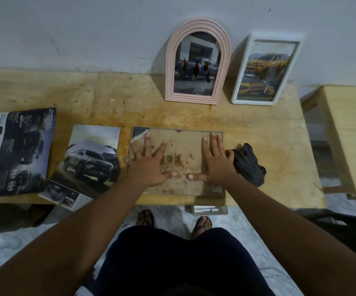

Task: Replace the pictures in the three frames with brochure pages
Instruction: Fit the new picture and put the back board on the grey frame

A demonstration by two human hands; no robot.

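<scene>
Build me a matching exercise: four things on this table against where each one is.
Things: 1 pink arched frame; 2 white frame; 3 dark cloth; 4 SUV page.
Places: A beside the right hand; B leaning on the wall, rightmost; C flat, left of the face-down frame; D leaning on the wall, left of the other upright frame.
Pairs: 1-D; 2-B; 3-A; 4-C.

TOYOTA on page in pink frame (169, 77), 12 o'clock. Dark brochure page (19, 152), 9 o'clock: sideways "204", "500", "OFF-ROAD"; rest too small.
</scene>
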